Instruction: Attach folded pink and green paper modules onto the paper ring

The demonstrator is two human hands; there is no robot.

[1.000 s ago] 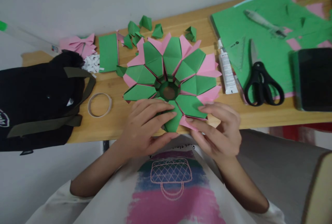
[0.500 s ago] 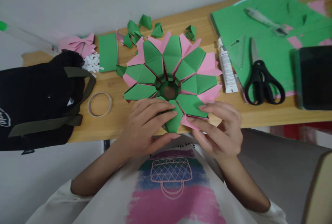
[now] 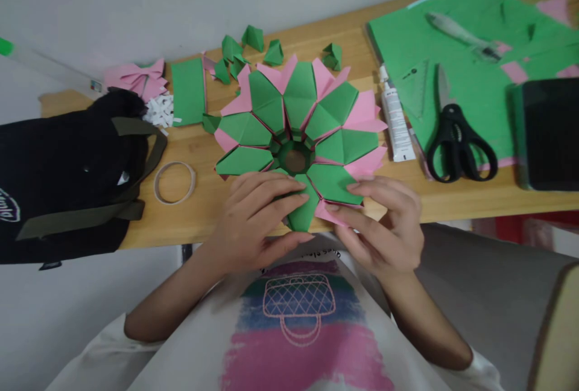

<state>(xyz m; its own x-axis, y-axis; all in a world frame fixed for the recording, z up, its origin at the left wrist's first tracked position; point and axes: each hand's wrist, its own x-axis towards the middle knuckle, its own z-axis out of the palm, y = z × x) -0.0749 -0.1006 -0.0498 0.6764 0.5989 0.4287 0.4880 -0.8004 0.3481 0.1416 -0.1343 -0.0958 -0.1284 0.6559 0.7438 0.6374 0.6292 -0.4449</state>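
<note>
A large folded paper flower (image 3: pixel 301 86), with green petals and pointed pink tips around a hollow centre, lies near the table's front edge. My left hand (image 3: pixel 260 216) curves over its near left petals, fingers resting on the green paper and thumb at the petal's near end. On the near right side, my right hand (image 3: pixel 384 219) pinches a petal edge, its fingertips on green and pink paper. The parts of the petals under my fingers are hidden.
Behind the flower lie several small green folded pieces (image 3: pixel 253 38). To the left are a tape ring (image 3: pixel 174 183), a black bag (image 3: pixel 67 180) and a pink bow (image 3: pixel 138 77). Rightward are a white tube (image 3: pixel 398 125), black-handled scissors (image 3: pixel 452 137), green sheets (image 3: pixel 470 41) and a dark box (image 3: pixel 549 134).
</note>
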